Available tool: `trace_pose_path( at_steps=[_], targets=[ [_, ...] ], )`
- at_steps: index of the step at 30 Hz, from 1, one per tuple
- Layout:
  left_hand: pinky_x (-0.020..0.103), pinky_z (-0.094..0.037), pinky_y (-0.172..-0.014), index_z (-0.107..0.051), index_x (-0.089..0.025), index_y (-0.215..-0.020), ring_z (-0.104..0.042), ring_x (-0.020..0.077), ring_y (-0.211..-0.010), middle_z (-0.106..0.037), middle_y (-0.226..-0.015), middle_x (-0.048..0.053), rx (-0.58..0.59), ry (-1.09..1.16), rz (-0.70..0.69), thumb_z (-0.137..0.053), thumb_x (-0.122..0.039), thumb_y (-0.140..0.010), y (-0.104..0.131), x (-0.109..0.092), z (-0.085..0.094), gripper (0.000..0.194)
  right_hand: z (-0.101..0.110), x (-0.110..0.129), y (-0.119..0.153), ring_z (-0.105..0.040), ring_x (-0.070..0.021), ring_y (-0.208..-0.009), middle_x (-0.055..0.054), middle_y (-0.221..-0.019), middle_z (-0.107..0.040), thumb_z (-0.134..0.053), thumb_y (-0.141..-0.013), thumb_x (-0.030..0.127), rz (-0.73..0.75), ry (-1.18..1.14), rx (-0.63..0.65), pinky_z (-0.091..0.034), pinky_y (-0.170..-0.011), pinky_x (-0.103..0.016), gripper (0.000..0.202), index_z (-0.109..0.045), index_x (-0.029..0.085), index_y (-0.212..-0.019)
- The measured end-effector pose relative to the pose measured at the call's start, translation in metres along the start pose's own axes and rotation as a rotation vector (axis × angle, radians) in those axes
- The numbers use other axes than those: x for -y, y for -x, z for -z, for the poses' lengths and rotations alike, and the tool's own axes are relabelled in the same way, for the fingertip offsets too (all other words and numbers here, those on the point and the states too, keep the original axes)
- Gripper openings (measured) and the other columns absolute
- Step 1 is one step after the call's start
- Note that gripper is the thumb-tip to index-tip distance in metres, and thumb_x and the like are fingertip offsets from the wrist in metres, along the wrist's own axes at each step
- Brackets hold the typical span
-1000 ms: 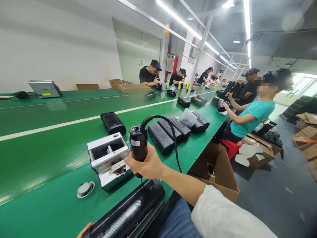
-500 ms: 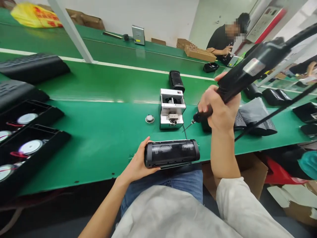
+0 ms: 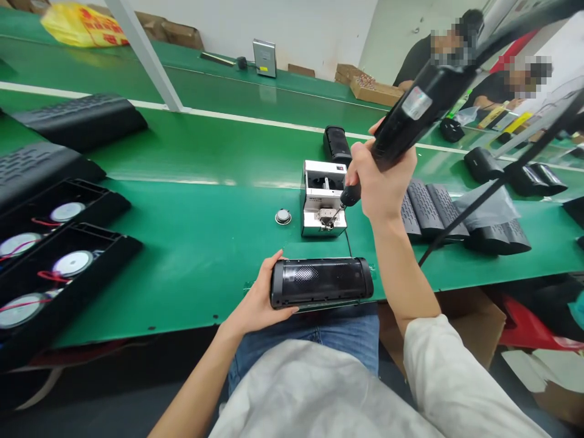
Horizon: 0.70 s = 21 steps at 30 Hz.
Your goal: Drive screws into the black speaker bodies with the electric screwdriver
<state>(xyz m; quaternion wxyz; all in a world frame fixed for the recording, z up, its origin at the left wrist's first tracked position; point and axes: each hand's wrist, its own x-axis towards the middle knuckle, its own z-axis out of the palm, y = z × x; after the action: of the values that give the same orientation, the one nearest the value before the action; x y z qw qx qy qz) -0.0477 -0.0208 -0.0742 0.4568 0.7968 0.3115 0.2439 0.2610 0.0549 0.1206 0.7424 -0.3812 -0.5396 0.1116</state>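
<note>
My left hand [image 3: 262, 298] grips the left end of a black speaker housing [image 3: 322, 282], which lies lengthwise at the table's front edge. My right hand [image 3: 383, 182] is wrapped round a black electric screwdriver [image 3: 404, 115], its bit pointing down and left. The bit's tip is at the front of a silver screw feeder [image 3: 324, 199]; whether a screw sits on it is too small to tell. Left of the feeder lies a small round speaker driver [image 3: 283, 216]. Behind the feeder stands another black housing [image 3: 336, 143].
Open black housings with round drivers [image 3: 73, 263] line the left side of the green table [image 3: 205, 243]. Black perforated covers [image 3: 429, 207] lie at right. A thick cable [image 3: 506, 173] crosses the right side. Two people [image 3: 497, 91] work beyond, near a carton [image 3: 376, 91].
My right hand has moved left with the electric screwdriver, bringing its bit to the front of the screw feeder. My left hand stays on the speaker housing. The view has shifted slightly.
</note>
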Motion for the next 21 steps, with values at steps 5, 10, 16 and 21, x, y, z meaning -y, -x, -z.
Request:
trace_pose_path(
  at_steps=[5, 10, 16, 21],
  targets=[
    [0.063, -0.053, -0.133, -0.009, -0.035, -0.188, -0.063, 0.0405, -0.152, -0.045, -0.170, 0.018, 0.015, 0.009, -0.003, -0.092, -0.039, -0.093, -0.001, -0.001, 0.002, 0.126, -0.004, -0.010, -0.005, -0.050, -0.0087, -0.047, 0.011, -0.073, -0.056, -0.088, -0.100, 0.057, 0.047, 0.036, -0.020, -0.049, -0.050, -0.028, 0.041, -0.060, 0.030, -0.116],
    [0.064, -0.053, -0.134, -0.007, -0.036, -0.188, -0.063, 0.0405, -0.152, -0.046, -0.170, 0.018, 0.027, 0.009, 0.001, -0.094, -0.038, -0.093, 0.000, -0.001, 0.002, 0.129, -0.009, -0.016, -0.003, -0.050, -0.0086, -0.048, 0.011, -0.075, -0.054, -0.080, -0.103, 0.069, 0.017, 0.098, -0.028, -0.048, -0.052, -0.029, 0.046, -0.057, 0.031, -0.118],
    [0.062, -0.054, -0.134, -0.010, -0.035, -0.189, -0.065, 0.0411, -0.153, -0.047, -0.171, 0.018, -0.002, -0.008, 0.022, -0.094, -0.043, -0.092, -0.004, 0.001, 0.004, 0.128, 0.010, -0.003, -0.021, -0.048, -0.0152, -0.052, 0.008, -0.073, -0.055, -0.081, -0.104, 0.060, -0.002, 0.132, -0.080, -0.048, -0.053, -0.036, 0.041, -0.052, 0.036, -0.121],
    [0.065, -0.059, -0.128, -0.019, -0.034, -0.186, -0.070, 0.0434, -0.149, -0.055, -0.169, 0.019, -0.001, -0.045, -0.007, -0.089, -0.051, -0.097, 0.006, -0.002, 0.003, 0.115, 0.013, 0.033, -0.046, -0.057, -0.0156, -0.061, 0.007, -0.078, -0.056, -0.062, -0.122, 0.051, -0.049, 0.331, -0.356, -0.058, -0.065, -0.031, 0.032, -0.049, 0.036, -0.147]
  ],
)
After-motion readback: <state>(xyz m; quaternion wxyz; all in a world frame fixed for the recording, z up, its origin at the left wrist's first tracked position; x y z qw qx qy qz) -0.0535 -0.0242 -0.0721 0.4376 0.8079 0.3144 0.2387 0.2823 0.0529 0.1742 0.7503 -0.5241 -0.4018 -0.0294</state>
